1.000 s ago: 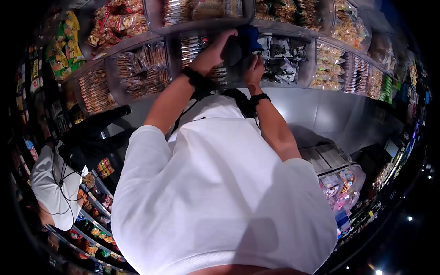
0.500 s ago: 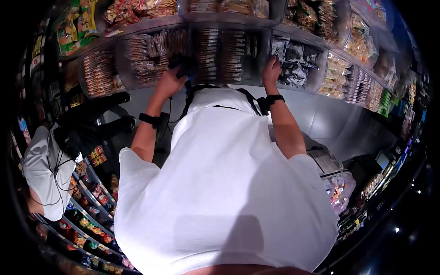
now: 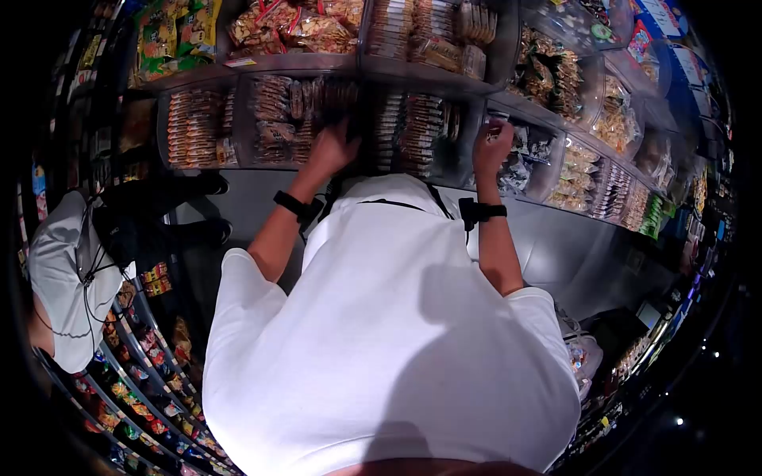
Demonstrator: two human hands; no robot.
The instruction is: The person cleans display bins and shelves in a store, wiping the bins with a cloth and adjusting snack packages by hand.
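Observation:
My left hand [image 3: 335, 148] is at the front of the lower row of clear bins, between a bin of brown wrapped packets [image 3: 278, 119] and a bin of stacked packets [image 3: 419, 131]. Its fingers are bent around something dark that I cannot make out. My right hand [image 3: 494, 147] is over the left edge of a bin of black and silver packets [image 3: 533, 147], with its fingers curled. What it holds, if anything, is too small to tell. Black bands circle both wrists.
Upper bins hold red-edged snack bags [image 3: 295, 28], yellow-green bags [image 3: 176, 33] and wrapped bars [image 3: 436, 51]. At the left stands another person in a white shirt [image 3: 59, 278], beside curved shelves of colourful packs. A filled plastic bag [image 3: 583, 353] is at the lower right.
The dark blue object that was between my hands moved left with my left hand and is now barely visible. My hands have moved apart, and the view has shifted over the bins.

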